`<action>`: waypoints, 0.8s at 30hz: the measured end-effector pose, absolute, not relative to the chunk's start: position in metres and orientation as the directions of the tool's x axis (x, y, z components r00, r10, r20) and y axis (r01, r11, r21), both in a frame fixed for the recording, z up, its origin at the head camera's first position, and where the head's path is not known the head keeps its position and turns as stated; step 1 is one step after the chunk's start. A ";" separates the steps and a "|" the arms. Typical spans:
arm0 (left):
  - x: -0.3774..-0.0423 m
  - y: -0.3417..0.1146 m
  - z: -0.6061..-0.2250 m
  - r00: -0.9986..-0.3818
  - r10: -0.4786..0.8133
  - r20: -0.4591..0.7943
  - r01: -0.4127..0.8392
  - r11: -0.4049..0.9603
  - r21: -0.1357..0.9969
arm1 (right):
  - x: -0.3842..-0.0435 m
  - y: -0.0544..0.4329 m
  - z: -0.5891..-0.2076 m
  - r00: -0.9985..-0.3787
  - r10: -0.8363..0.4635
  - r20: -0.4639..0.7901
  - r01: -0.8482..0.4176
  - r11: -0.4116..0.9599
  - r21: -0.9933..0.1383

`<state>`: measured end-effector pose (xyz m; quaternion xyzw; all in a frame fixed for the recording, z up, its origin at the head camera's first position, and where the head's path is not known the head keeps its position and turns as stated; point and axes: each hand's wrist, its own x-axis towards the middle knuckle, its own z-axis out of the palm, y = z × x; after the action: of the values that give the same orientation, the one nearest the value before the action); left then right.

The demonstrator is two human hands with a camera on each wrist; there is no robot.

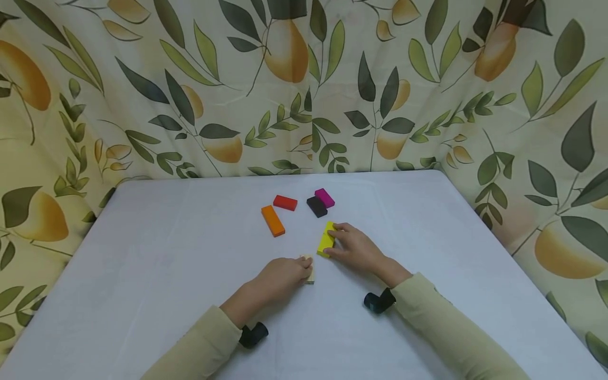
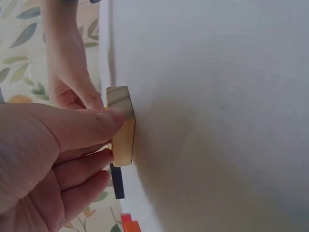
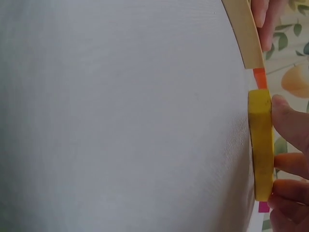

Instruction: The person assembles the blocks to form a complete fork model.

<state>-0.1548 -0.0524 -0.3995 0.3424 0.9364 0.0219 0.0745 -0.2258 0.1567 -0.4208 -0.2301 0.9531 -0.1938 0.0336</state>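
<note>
My left hand (image 1: 282, 275) pinches a plain wooden block (image 1: 311, 278) near the middle of the white table. In the left wrist view the thumb lies against one face of that wooden block (image 2: 123, 145), and the fingers are behind it. To the right and a little farther off, my right hand (image 1: 357, 250) holds a yellow block (image 1: 325, 243) at its right side. Thumb and fingertips are spread along the length of the yellow block (image 3: 261, 145) in the right wrist view. A small gap separates the two blocks.
Beyond the hands lie an orange block (image 1: 273, 221), a red block (image 1: 285, 202), a black block (image 1: 316, 207) and a magenta block (image 1: 325, 198), the last two touching. A leaf-and-fruit patterned cloth (image 1: 285, 121) hangs behind the white table (image 1: 166, 237).
</note>
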 end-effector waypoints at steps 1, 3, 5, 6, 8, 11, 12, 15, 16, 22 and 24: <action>-0.155 -0.052 -0.400 -0.753 0.646 -0.122 0.640 0.763 0.091 | -0.226 0.156 -0.420 -0.890 -0.455 0.023 -0.427 0.817 -0.387; -0.154 -0.052 -0.400 -0.752 0.649 -0.115 0.642 0.761 0.093 | -0.226 0.156 -0.419 -0.888 -0.459 0.020 -0.430 0.814 -0.390; -0.153 -0.053 -0.401 -0.750 0.652 -0.107 0.646 0.758 0.094 | -0.226 0.155 -0.419 -0.883 -0.468 0.023 -0.438 0.807 -0.395; -0.153 -0.053 -0.401 -0.750 0.653 -0.104 0.646 0.758 0.094 | -0.226 0.154 -0.419 -0.881 -0.472 0.023 -0.441 0.804 -0.399; -0.152 -0.053 -0.402 -0.747 0.658 -0.094 0.652 0.753 0.085 | -0.227 0.153 -0.419 -0.878 -0.478 0.024 -0.446 0.801 -0.400; -0.151 -0.053 -0.402 -0.741 0.666 -0.085 0.662 0.746 0.069 | -0.228 0.151 -0.420 -0.875 -0.483 0.025 -0.452 0.798 -0.398; -0.151 -0.053 -0.402 -0.739 0.668 -0.083 0.665 0.744 0.066 | -0.228 0.150 -0.420 -0.872 -0.489 0.028 -0.459 0.795 -0.397; -0.151 -0.053 -0.402 -0.739 0.668 -0.084 0.664 0.744 0.075 | -0.230 0.148 -0.420 -0.864 -0.502 0.037 -0.474 0.789 -0.391; -0.151 -0.053 -0.402 -0.739 0.668 -0.085 0.663 0.744 0.078 | -0.230 0.148 -0.420 -0.862 -0.506 0.039 -0.479 0.786 -0.390; -0.151 -0.053 -0.401 -0.741 0.664 -0.096 0.659 0.747 0.082 | -0.231 0.144 -0.419 -0.857 -0.515 0.027 -0.485 0.786 -0.383; -0.151 -0.054 -0.402 -0.743 0.662 -0.102 0.657 0.750 0.081 | -0.231 0.142 -0.418 -0.856 -0.517 0.020 -0.485 0.787 -0.381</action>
<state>-0.1506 -0.0535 -0.4016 0.3533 0.9332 0.0200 0.0620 -0.2312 0.1425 -0.4185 -0.2653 0.9443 -0.1900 0.0428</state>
